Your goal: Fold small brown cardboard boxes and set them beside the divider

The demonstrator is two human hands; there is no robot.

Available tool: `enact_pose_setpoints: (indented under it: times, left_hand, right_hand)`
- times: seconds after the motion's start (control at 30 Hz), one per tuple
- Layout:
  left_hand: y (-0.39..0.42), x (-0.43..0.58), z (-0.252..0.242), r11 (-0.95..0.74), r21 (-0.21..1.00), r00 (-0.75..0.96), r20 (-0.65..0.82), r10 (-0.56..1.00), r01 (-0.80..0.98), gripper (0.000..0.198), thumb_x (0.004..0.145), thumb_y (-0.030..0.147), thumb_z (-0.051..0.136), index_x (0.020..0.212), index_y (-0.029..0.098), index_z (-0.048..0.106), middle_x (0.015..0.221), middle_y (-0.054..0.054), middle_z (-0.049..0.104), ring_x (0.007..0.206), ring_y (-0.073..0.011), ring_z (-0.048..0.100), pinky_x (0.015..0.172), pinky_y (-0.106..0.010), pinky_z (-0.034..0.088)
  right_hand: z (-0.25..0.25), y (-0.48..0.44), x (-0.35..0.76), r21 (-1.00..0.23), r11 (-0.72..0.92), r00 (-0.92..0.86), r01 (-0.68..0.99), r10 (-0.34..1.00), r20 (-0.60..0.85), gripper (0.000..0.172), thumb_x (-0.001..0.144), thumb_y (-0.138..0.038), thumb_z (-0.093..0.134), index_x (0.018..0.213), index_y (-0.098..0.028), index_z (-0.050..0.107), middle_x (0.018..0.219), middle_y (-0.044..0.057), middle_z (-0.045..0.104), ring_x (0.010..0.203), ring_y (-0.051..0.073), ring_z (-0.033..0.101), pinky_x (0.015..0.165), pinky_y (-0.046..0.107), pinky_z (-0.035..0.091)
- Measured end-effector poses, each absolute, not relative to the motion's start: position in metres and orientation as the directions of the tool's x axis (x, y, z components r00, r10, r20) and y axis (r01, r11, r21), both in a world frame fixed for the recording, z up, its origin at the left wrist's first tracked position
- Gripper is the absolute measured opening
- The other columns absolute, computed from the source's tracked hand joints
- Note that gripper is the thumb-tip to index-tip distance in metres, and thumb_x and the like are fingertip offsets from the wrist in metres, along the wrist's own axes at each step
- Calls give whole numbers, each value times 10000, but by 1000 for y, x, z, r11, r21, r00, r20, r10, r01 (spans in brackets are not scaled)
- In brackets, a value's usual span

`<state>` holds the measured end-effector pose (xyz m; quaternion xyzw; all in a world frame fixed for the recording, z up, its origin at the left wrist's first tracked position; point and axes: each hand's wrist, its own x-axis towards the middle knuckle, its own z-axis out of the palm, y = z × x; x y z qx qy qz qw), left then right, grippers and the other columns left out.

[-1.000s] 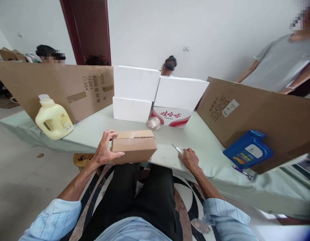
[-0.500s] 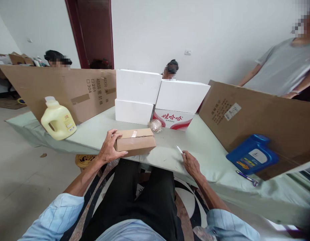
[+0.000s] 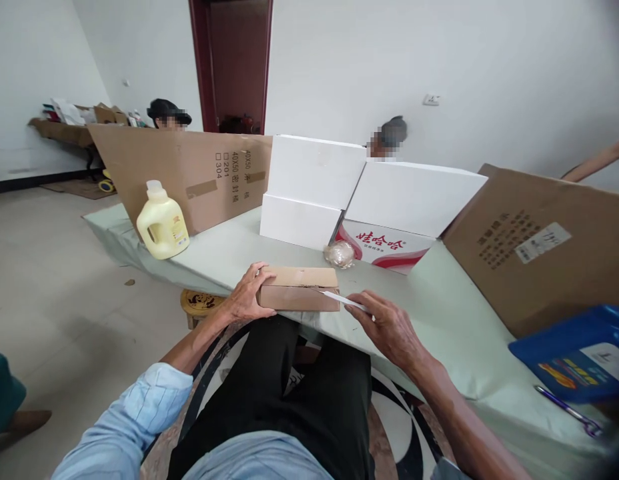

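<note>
A small brown cardboard box [image 3: 299,298] lies at the table's near edge, with a seam running along its top. My left hand [image 3: 247,293] grips its left end, thumb in front and fingers over the top. In my right hand [image 3: 384,323] is a slim white knife [image 3: 345,300], held with closed fingers. Its tip reaches the seam near the box's right end; how deep it goes, I cannot tell. Behind the box rests a ball of clear tape or film [image 3: 340,255].
White boxes [image 3: 317,172] are stacked at the back, between cardboard panels [image 3: 199,180] on both sides. A yellow jug [image 3: 164,223] stands left. On the right are a blue jug [image 3: 574,357] and a purple-handled tool [image 3: 564,408]. A wooden stool [image 3: 202,303] is below the table edge. People are beyond the panels.
My right hand has moved to the box, bringing the knife tip onto the seam. The box has turned slightly under my left hand. My view has swung left.
</note>
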<state>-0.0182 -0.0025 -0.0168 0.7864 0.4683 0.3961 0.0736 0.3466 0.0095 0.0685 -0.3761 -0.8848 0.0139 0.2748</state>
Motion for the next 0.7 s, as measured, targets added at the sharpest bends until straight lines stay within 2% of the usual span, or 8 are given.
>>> enact_pose_setpoints:
  times: [0.17, 0.33, 0.7]
  left_hand:
    - [-1, -18, -13, -554, 489, 248, 556, 793, 674, 910, 614, 277, 985, 1414, 238, 554, 1566, -186, 408, 1521, -428, 428, 1234, -619, 444]
    - [2, -18, -13, -558, 501, 246, 558, 792, 661, 927, 601, 290, 983, 1420, 261, 549, 1557, -171, 426, 1505, -428, 443, 1227, -619, 446]
    - [2, -18, -13, -561, 499, 246, 562, 790, 660, 925, 603, 293, 980, 1417, 247, 545, 1551, -176, 433, 1504, -427, 443, 1229, -620, 446]
  right_hand:
    - [78, 9, 315, -40, 752, -651, 658, 595, 471, 497, 1167, -510, 337, 1197, -264, 768, 919, 75, 737, 822, 217, 700, 647, 313, 391]
    - [79, 15, 302, 66, 739, -681, 671, 579, 449, 486, 1168, -481, 361, 1115, -255, 787, 942, 75, 744, 795, 201, 679, 608, 325, 318]
    - [77, 19, 295, 172, 731, -713, 660, 538, 449, 475, 1176, -430, 365, 980, -226, 747, 870, 65, 705, 777, 190, 649, 608, 334, 247]
